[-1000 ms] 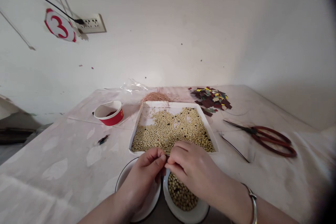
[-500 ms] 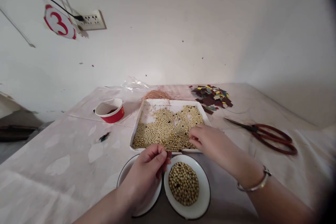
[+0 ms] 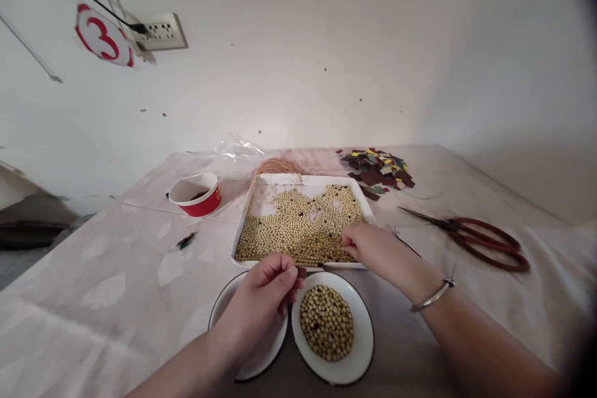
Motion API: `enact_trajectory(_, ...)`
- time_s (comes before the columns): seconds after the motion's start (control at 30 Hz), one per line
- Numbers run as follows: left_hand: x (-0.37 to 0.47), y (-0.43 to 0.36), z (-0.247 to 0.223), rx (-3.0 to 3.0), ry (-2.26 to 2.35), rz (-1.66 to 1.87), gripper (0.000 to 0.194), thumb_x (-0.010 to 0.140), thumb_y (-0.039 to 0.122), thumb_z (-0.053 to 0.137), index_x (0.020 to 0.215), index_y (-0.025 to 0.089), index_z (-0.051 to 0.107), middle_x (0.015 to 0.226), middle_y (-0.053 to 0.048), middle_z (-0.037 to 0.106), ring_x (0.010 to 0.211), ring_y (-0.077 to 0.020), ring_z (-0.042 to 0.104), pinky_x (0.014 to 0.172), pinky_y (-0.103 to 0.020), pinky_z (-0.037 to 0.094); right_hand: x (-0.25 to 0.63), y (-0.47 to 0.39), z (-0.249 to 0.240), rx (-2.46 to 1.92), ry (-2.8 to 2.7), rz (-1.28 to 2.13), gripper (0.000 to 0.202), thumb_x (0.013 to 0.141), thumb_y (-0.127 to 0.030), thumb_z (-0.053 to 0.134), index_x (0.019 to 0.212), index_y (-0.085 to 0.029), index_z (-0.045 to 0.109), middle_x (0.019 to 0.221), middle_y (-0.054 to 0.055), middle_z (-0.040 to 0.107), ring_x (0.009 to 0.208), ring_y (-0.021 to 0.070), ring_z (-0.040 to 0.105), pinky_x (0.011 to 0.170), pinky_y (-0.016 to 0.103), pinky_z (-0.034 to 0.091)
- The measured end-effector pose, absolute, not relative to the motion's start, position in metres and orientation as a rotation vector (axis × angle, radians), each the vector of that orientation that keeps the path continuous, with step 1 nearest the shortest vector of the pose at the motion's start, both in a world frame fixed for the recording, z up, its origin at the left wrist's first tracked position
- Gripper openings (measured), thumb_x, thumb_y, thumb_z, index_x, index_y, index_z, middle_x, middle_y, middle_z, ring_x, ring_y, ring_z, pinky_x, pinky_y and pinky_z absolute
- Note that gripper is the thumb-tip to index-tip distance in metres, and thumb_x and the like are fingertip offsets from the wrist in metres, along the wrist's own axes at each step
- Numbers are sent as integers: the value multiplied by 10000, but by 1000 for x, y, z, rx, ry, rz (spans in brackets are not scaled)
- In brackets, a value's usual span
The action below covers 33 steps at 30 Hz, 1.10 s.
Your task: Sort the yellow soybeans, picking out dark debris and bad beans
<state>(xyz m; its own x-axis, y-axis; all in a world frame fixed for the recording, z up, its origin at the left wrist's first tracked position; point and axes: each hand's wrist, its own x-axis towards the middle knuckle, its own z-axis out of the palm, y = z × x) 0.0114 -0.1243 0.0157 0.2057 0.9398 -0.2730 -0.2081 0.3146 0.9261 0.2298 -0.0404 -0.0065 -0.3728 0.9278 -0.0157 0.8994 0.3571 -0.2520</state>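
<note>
My left hand (image 3: 273, 286) is closed in a pinch on a small dark red piece (image 3: 301, 272), above the left white bowl (image 3: 224, 293). Over the right edge of the white tray (image 3: 241, 224) is my right hand (image 3: 361, 241), its fingers closed near the pale beads (image 3: 289, 230); what they hold, if anything, is hidden. A thin dark stick-like thing (image 3: 407, 242) shows just behind that hand. The right white bowl (image 3: 364, 339) holds larger beads (image 3: 326, 323) and stands close to my left fingertips.
A red and white paper cup (image 3: 198, 202) stands left of the tray. Behind it lie copper-coloured strands (image 3: 280, 166) and clear plastic (image 3: 237, 148). Coloured scraps (image 3: 377, 168) are piled at the back right. Scissors (image 3: 485, 242) lie on the right, a small dark scrap (image 3: 186, 240) on the left.
My right hand has shifted slightly right and its wrist has turned, with the bracelet sliding into a new place. The thin dark thing behind it now shows. My left hand has hardly moved.
</note>
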Motion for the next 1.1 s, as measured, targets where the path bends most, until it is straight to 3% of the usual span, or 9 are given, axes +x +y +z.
enact_trajectory(1.1, 9, -123, 11, 935, 1027, 950, 177, 808, 296, 555, 726, 154, 489, 693, 2, 540, 598, -82, 415, 527, -211, 259, 226, -39, -5, -1625, -2461, 404, 99, 737, -103, 505, 731, -168, 579, 727, 31, 616, 636, 134, 518, 552, 234, 302)
